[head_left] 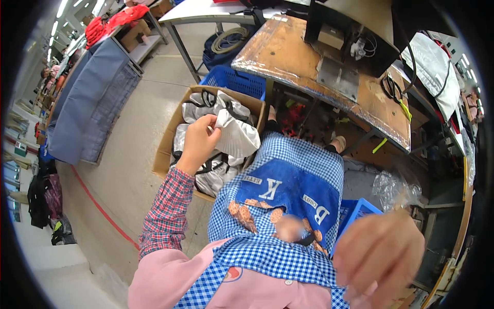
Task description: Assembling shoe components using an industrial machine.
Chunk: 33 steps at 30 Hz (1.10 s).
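Observation:
My left hand (199, 140) reaches over a cardboard box (164, 147) on my left. Its thumb and fingers are pinched on the edge of a silver-white fabric piece (237, 135), which hangs down over the box. Beneath it, the box is filled with more silver-white fabric pieces (213, 181) with black straps or trim. My right hand (381, 252) is raised close at the lower right, well apart from the box. Motion smears its fingers, so their shape and anything in them cannot be made out.
Ahead stands a worn wooden sewing table (288, 44) with a dark machine (355, 31) and black-handled scissors (393, 90). A blue crate (234, 80) is behind the box; another blue crate (355, 211) is at my right. Grey fabric (95, 98) drapes a bench at far left.

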Motion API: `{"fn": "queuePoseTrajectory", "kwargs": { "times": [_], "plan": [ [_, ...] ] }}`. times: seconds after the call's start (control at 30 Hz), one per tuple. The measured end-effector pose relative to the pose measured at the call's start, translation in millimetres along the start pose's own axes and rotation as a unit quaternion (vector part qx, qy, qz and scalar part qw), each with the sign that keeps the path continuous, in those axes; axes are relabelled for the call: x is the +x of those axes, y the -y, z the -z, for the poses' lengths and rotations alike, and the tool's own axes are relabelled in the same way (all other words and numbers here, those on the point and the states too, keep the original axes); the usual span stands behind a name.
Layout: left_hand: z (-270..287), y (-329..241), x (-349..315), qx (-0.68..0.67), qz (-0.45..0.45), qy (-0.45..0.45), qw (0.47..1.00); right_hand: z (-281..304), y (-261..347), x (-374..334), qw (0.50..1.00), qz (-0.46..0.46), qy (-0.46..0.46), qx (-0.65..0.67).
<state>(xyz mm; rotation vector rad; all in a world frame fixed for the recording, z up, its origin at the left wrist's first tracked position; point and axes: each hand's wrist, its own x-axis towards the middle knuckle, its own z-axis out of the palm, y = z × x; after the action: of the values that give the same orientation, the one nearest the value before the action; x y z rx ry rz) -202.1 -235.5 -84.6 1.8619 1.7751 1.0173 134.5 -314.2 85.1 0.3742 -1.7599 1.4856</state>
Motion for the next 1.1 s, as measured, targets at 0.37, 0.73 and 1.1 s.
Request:
{"fn": "queuePoseTrajectory", "kwargs": {
  "times": [0.37, 0.73, 1.1],
  "plan": [
    [13, -92, -30, -0.083, -0.113, -0.013, 0.99, 9, -44, -14, 0.763, -0.19, -0.162, -0.597],
    [0, -114, -28, -0.146, -0.11, 0.128, 0.975, 40, -102, -59, 0.767, -0.264, -0.203, -0.548],
    [-28, -140, -10, 0.038, -0.287, 0.24, 0.927, 31, -102, -63, 0.786, -0.176, -0.218, -0.551]
  ]
}}
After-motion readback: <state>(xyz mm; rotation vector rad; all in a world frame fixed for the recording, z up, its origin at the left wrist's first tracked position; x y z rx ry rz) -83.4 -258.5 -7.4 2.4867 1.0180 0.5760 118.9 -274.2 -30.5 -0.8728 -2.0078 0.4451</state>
